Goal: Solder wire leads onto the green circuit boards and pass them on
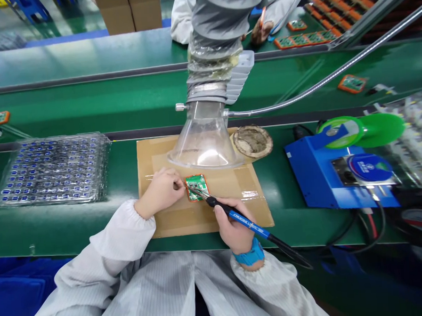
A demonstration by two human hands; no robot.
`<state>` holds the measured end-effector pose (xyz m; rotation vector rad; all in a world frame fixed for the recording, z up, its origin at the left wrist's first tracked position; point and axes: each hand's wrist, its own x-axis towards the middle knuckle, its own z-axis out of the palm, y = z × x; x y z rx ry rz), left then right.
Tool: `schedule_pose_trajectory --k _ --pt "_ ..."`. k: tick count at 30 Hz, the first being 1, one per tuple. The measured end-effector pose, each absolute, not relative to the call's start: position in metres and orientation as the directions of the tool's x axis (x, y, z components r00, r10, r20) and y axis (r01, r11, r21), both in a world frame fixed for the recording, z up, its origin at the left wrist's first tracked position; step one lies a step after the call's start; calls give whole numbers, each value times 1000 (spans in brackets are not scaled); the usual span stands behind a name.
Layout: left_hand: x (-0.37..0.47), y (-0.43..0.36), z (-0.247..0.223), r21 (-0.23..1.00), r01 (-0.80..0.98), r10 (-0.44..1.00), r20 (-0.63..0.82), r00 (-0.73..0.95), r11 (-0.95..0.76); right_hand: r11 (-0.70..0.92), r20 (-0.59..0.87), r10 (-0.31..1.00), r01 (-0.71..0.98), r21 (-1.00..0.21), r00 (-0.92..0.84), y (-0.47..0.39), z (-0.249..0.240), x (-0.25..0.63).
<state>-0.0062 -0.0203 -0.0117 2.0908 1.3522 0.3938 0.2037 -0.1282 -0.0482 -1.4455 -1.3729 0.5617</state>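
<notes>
A green circuit board (197, 182) with an orange rim lies on a sheet of cardboard (179, 221) in front of me. My right hand (235, 225) grips a blue and black soldering iron (248, 224), its metal tip reaching over the board's surface. At the board's left edge, my left hand (163, 191) has thumb and fingers pinched together; whatever is between them is too small to make out. Directly above the board hangs the clear cone of a fume extractor hood (206, 144).
Stacked clear trays (52, 171) of small blue parts sit at the left. To the right are a round brown-rimmed pot (253, 141), a blue soldering station (314, 176) and a green fan-like object (382, 129). Across the bench, a co-worker's hand (262, 31) is near more boards (305, 39).
</notes>
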Motion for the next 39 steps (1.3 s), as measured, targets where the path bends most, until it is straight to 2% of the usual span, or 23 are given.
schedule_pose_trajectory --k 7,14,20,26,29,32,35,39 --pt "-5 -21 -11 638 717 901 -84 427 -280 232 371 902 475 -849 222 -125 -38 199" --pt "-5 -21 -10 635 720 902 -82 423 -280 189 335 909 472 -861 247 -126 -42 201" --pt "-5 -21 -11 639 714 900 -77 430 -286 235 363 905 453 -860 221 -127 -41 200" --pt "-7 -21 -12 641 710 899 -71 432 -291 181 333 848 366 -913 413 -129 -48 217" --pt "-7 -20 -11 639 710 896 -73 438 -295 199 395 722 377 -904 567 -120 -44 233" --pt "-7 -20 -10 634 717 898 -79 434 -290 235 463 621 412 -880 633 -106 -36 247" --pt "-6 -20 -8 633 722 901 -86 425 -280 228 451 665 413 -882 596 -90 -33 255" --pt "-6 -20 -7 645 720 907 -94 409 -258 132 386 746 447 -885 543 -78 -36 257"
